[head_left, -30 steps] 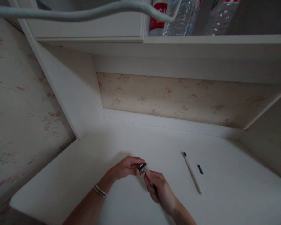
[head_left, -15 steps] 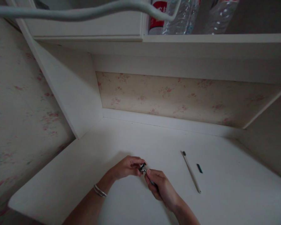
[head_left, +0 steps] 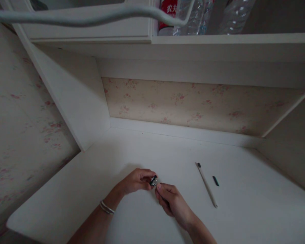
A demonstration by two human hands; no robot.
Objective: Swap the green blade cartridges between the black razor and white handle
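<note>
Working a small black-and-silver piece (head_left: 154, 181) over the near middle of the desk (head_left: 152, 149), the left hand (head_left: 134, 180) is pinching its left end, the right hand (head_left: 176, 203) grasping its right, apparently adjusting it; the next move is probably calling for steady grips.

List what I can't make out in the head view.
All in the head view:
- Held piece: too small to identify; left hand and right hand cover parts.
- Right palm: hidden behind that hand's back.
- Bottles: tops cut off by upper edge.
- Red label: partly behind the bar.
- Strip: too small for markings.
</note>
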